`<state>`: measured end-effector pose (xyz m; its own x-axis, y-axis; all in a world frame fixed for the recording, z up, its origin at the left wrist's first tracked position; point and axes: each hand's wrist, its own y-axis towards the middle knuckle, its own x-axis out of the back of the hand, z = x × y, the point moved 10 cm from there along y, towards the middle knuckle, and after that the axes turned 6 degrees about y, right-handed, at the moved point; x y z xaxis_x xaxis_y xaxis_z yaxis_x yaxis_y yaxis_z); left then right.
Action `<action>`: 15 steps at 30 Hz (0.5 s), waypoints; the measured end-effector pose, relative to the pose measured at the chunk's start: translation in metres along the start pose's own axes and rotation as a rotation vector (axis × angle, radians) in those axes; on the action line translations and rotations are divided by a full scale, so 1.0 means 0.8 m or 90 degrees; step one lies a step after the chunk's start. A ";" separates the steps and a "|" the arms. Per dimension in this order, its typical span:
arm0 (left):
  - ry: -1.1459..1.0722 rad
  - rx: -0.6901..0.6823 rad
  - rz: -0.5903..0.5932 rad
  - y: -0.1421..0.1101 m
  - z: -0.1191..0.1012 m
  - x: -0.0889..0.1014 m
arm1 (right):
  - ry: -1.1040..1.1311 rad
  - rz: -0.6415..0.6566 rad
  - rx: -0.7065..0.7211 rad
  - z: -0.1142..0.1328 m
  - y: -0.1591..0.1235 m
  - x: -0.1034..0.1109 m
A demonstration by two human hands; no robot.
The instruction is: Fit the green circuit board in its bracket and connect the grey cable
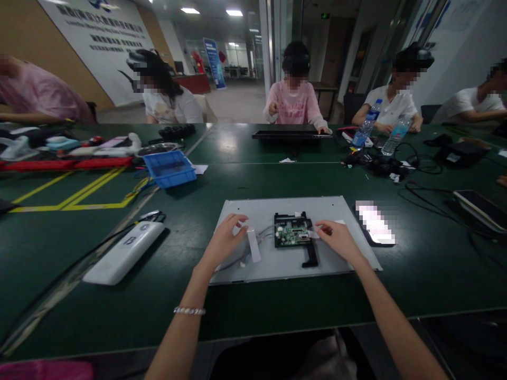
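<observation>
A grey metal panel [285, 211] lies flat on the green table in front of me. A green circuit board [292, 232] in a black frame sits on its middle, with thin wires running left to a white strip [254, 245]. My left hand [225, 240] rests on the panel with fingers curled, its fingertips at the top of the white strip. My right hand [336, 238] pinches a small white tab [313, 234] at the board's right edge.
A white power bank [124, 252] lies at the left, a lit phone [374, 222] right of the panel, a blue tray [169, 169] further back left. Cables, bottles [366, 126] and a black monitor [291, 134] lie across the table, where several other people sit.
</observation>
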<state>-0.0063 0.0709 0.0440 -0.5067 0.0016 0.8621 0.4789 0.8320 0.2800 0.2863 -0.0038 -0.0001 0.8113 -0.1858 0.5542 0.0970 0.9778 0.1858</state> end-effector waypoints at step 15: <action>-0.022 -0.001 0.007 0.004 0.001 -0.016 | -0.007 -0.089 -0.037 -0.030 -0.002 0.026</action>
<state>0.0012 0.0739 0.0337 -0.5260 0.0302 0.8500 0.4860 0.8308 0.2712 0.3170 -0.0067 -0.0086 0.7807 -0.3220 0.5355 0.2422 0.9459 0.2157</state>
